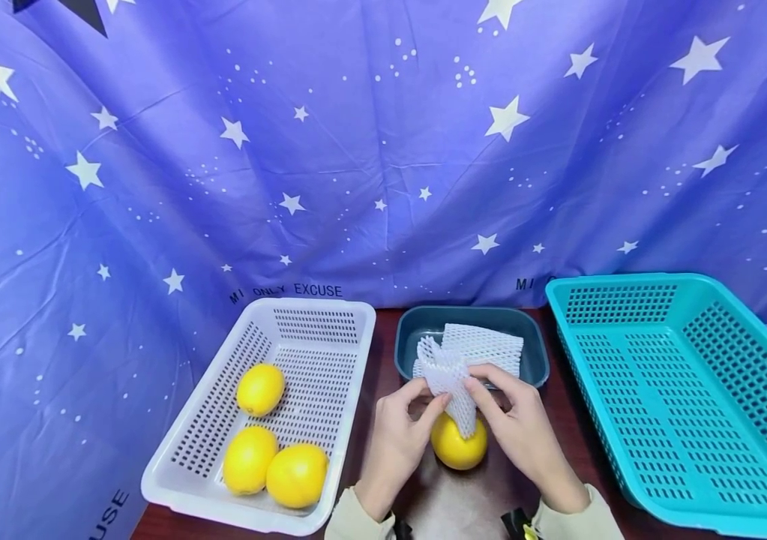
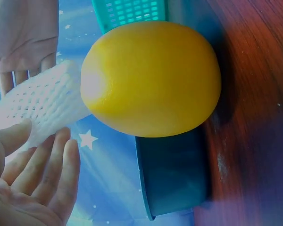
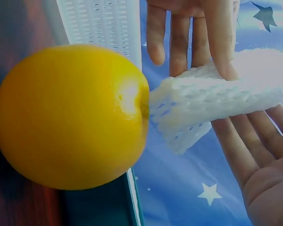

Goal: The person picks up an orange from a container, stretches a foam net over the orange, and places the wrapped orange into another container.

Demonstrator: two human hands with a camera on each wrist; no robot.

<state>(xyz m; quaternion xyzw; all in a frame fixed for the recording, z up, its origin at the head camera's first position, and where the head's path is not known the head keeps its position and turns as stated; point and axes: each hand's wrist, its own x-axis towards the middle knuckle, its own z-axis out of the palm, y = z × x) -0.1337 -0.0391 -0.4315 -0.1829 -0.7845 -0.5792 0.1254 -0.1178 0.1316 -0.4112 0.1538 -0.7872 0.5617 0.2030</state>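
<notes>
Both hands pinch a white foam net sleeve (image 1: 452, 390) between thumb and fingers. The left hand (image 1: 402, 429) has its left side and the right hand (image 1: 516, 420) its right side. The sleeve's lower end overlaps the top of a yellow fruit (image 1: 459, 448), shaped like a lemon or orange, on the table between the hands. In the left wrist view the fruit (image 2: 151, 80) stands close in front, with the netting (image 2: 42, 101) right at its top. The right wrist view shows the sleeve (image 3: 226, 92) narrow and bunched, its opening at the fruit's end (image 3: 70, 117).
A dark teal tray (image 1: 538, 360) behind the hands holds more white foam nets (image 1: 491, 346). At left stands a white basket (image 1: 349, 390) with three yellow fruits (image 1: 251, 459). A large turquoise basket (image 1: 673, 405) is at right. A blue star-patterned cloth (image 1: 383, 150) hangs behind the table.
</notes>
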